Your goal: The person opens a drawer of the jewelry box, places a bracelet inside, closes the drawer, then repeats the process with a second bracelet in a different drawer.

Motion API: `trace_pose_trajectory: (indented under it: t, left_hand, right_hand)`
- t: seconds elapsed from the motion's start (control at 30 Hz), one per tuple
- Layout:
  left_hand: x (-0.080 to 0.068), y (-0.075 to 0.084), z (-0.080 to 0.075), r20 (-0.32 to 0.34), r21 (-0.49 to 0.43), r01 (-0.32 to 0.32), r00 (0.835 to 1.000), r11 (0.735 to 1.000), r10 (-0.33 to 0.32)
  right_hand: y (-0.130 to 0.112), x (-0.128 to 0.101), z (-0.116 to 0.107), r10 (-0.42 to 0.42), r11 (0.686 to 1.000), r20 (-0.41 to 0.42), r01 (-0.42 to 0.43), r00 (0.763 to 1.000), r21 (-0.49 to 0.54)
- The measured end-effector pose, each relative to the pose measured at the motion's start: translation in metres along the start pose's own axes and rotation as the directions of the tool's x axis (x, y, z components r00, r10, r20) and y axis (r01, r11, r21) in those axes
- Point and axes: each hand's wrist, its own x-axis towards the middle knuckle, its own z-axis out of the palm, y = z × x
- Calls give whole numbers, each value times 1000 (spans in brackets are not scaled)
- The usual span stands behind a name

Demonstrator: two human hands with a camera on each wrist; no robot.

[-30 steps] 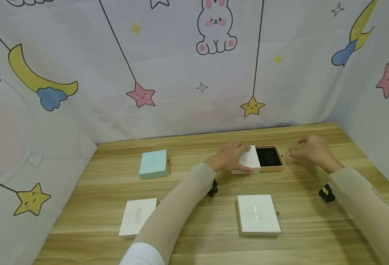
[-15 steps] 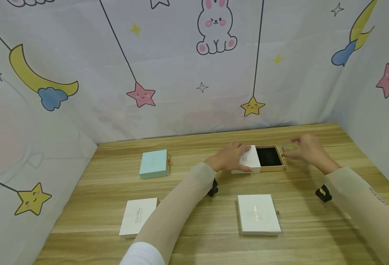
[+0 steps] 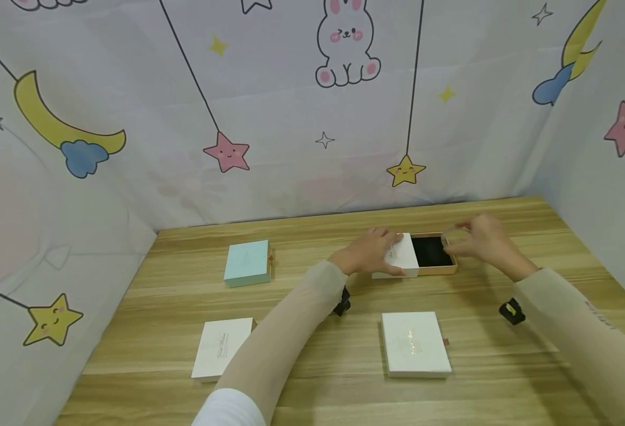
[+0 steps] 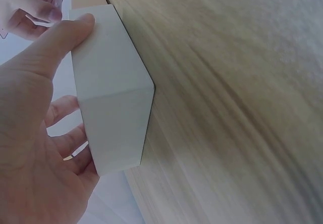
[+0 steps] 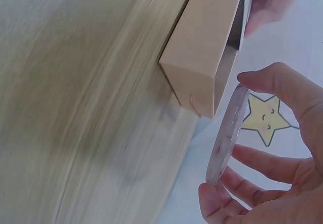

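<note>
My left hand [image 3: 367, 252] grips the white sleeve [image 3: 409, 255] of a box at the back right, thumb on its near side and fingers over the far side. From the sleeve's right end a tan drawer [image 3: 438, 271] with a black lining sticks partway out. My right hand [image 3: 484, 239] holds a thin, translucent bangle [image 5: 228, 133] on edge, pinched between thumb and fingertips. In the head view the bangle overlaps the drawer's right end. The right wrist view shows it just off the drawer's front, which bears a small pull tab [image 5: 194, 103].
A mint-green box [image 3: 247, 263] lies at the back left. One white box [image 3: 222, 349] is at the front left, partly behind my left sleeve, and another white box [image 3: 415, 344] sits at the front centre right. A printed cloth [image 3: 291, 177] hangs behind the wooden table [image 3: 147, 331].
My right hand has moved left with the bangle, from right of the drawer to over its right end. The left hand and the box have stayed in place.
</note>
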Motion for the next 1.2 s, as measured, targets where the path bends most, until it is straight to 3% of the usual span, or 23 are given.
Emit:
trace_pose_trajectory:
  t: [0.57,0.87,1.2]
  left_hand:
    - [2,0,3,5,7,3,1000,1000,-3]
    - [2,-1,2,3,4,4,1000,1000,-4]
    - [2,-1,3,-1,3,3,1000,1000,-3]
  right_hand:
    - [-18,5,15,-69,996,-7,68,998,-62]
    - [-23,8,23,-177,982,-13,175,984,-71]
    - [-28,10,30,-220,972,4,220,975,-82]
